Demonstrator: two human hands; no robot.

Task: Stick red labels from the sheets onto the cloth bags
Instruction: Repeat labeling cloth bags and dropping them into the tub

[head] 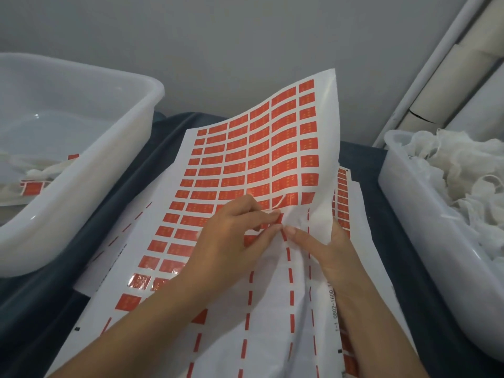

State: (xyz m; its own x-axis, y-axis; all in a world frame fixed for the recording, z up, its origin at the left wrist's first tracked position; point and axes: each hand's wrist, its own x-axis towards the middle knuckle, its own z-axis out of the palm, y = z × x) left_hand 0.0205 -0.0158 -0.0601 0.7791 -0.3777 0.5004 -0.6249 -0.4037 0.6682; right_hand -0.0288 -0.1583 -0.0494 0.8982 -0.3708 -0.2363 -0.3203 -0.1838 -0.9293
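Left hand [231,236], centre of frame: index finger + thumb [268,216] curled, tips pinched at edge of a red label [278,218] on the top label sheet [245,159]. Looks like it's peeling a corner; can't tell if the label is lifted yet. Right hand [327,249], just right of it: fingers fairly straight, index tip pressing the sheet's bare backing beside the pinch, thumb hidden under the paper.

Sheet is thin, floppy, glossy; far end curls up toward upper centre, more sheets stacked beneath on a dark cloth-covered table [163,132]. Labels prob. light, tacky, easy to crease: best taken by one corner w/ a fingernail, backing pinned flat.

Cloth bags [450,170], soft and crumpled, w/ loose strings, heaped in the bin at right edge. Bin at upper left [131,148] holds a few labelled bags [35,184].
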